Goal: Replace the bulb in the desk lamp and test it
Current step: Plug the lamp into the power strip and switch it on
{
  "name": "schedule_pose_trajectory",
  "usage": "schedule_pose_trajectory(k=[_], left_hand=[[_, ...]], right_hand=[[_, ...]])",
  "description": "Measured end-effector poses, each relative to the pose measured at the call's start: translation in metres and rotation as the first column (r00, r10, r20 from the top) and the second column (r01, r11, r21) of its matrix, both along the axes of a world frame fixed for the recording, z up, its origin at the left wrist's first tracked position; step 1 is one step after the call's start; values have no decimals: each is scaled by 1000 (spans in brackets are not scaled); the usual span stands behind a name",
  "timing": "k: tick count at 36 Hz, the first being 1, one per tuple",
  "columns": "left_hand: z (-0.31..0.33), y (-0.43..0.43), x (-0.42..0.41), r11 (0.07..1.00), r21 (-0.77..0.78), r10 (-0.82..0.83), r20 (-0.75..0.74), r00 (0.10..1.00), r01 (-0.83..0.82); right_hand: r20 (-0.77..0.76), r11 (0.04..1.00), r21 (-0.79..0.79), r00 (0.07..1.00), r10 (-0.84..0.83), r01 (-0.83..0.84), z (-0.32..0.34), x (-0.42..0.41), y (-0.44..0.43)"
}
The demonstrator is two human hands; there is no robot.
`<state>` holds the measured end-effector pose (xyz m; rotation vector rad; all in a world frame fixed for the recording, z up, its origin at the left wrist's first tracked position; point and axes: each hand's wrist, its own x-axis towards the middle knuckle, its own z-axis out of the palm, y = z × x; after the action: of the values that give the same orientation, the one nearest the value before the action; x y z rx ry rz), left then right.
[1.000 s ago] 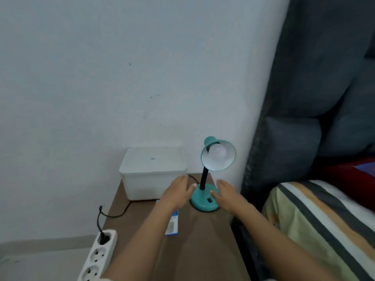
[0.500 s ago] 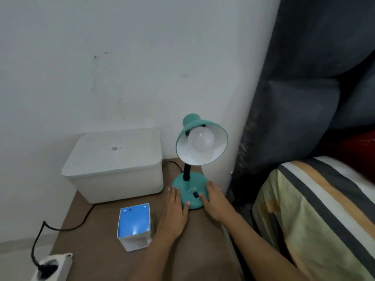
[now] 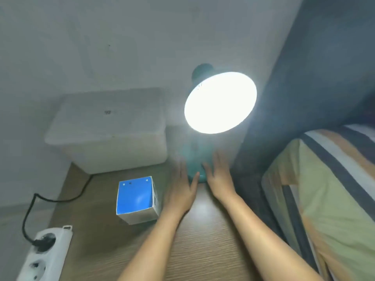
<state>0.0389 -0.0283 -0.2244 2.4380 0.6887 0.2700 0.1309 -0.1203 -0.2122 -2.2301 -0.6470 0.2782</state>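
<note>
The teal desk lamp stands at the back of the wooden bedside table, and its shade glows bright white; the glare hides the bulb. The lamp's round teal base shows between my two hands. My left hand lies flat at the base's left side, fingers stretched out. My right hand lies flat at the right side, fingers on the base's edge. Neither hand holds anything. A blue and white bulb box stands left of my left hand.
A white lidded plastic bin sits against the wall behind the box. A black cord runs to a white power strip at lower left. A dark padded headboard and a striped pillow lie to the right.
The lamp was dark and now shines brightly. My view has moved closer. Both hands stay at the lamp base, now with fingers flatter and more stretched out.
</note>
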Motion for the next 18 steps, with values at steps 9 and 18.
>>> schedule_pose_trajectory(k=[9,18], left_hand=[[-3,3,0,999,36,-19,17,1000,18],[-3,3,1,999,45,-6,23,1000,5]], right_hand=[[30,1000,-25,999,-12,13,-2,-3,-2],[24,999,-32,999,-21,21,0,-4,-2]])
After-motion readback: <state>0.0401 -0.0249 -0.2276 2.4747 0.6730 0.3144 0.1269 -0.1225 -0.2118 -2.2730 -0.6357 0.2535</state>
